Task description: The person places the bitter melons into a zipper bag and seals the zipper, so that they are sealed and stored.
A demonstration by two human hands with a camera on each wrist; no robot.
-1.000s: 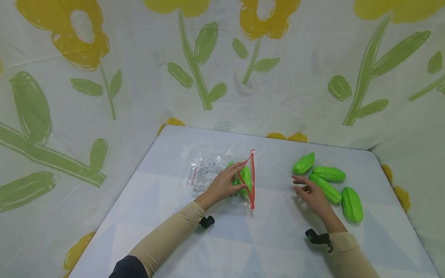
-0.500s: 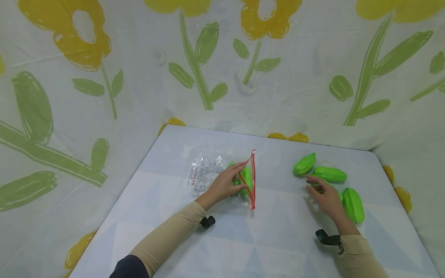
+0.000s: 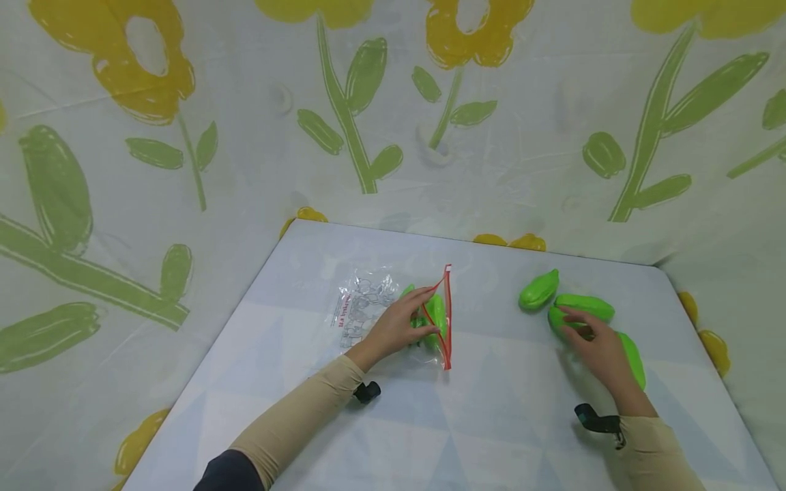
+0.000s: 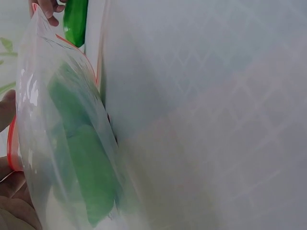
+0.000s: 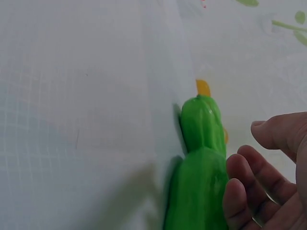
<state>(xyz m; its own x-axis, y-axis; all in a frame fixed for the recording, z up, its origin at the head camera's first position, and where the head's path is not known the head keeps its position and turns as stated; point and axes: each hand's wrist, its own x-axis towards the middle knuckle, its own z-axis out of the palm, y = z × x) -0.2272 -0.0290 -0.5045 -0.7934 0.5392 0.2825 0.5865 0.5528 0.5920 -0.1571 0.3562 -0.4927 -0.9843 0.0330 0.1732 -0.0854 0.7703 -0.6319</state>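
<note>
My left hand (image 3: 396, 324) holds the red-edged mouth of a clear zip bag (image 3: 362, 300), thumb and fingers spread along the lifted lip. Inside the bag lie ridged green fruits (image 4: 93, 177), seen blurred through the plastic in the left wrist view. At right, my right hand (image 3: 602, 351) hovers with loosely bent fingers over a long green fruit (image 3: 555, 320), partly covering it. In the right wrist view its fingertips come right beside a green fruit (image 5: 199, 191), and the thumb stands apart from it.
Around the right hand lie more green fruits: one at the back left (image 3: 539, 290), one behind (image 3: 585, 305), one half hidden at the near right (image 3: 634, 361). The white table (image 3: 479, 423) meets flower-printed curtain walls (image 3: 528, 177). A black wrist camera (image 3: 595, 418) juts from the right wrist.
My right hand has moved right, from beside the loose green fruits to over one of them. The left hand and the bag have stayed in place.
</note>
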